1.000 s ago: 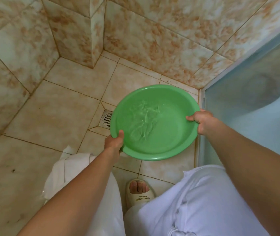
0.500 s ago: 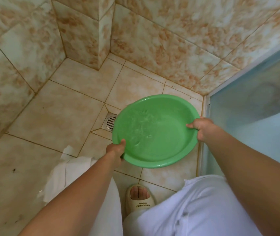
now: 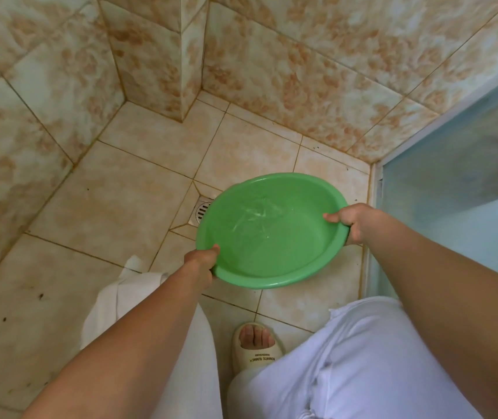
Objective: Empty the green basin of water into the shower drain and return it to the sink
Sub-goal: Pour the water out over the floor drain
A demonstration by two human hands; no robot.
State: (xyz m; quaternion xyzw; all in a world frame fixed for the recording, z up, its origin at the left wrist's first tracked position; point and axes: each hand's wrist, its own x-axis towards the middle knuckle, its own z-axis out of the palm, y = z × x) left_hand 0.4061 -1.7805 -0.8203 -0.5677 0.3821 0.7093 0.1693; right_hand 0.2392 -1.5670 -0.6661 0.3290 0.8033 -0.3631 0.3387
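Green plastic filled the middle of my view: the round green plastic basin, with a shallow pool of clear water rippling inside, hung in the air above the beige tiled shower floor. My left hand had its fingers curled shut over the near-left rim, thumb on top; my right hand was clamped the same way on the right rim. Compared with a second before, the basin had come lower and its far-left edge had dipped toward the square metal floor drain, which it now partly covered. No water was leaving the rim yet. I judged that the pour was about to start and that the return to the sink remained to be done. A beige slipper stood on the floor nearest me.
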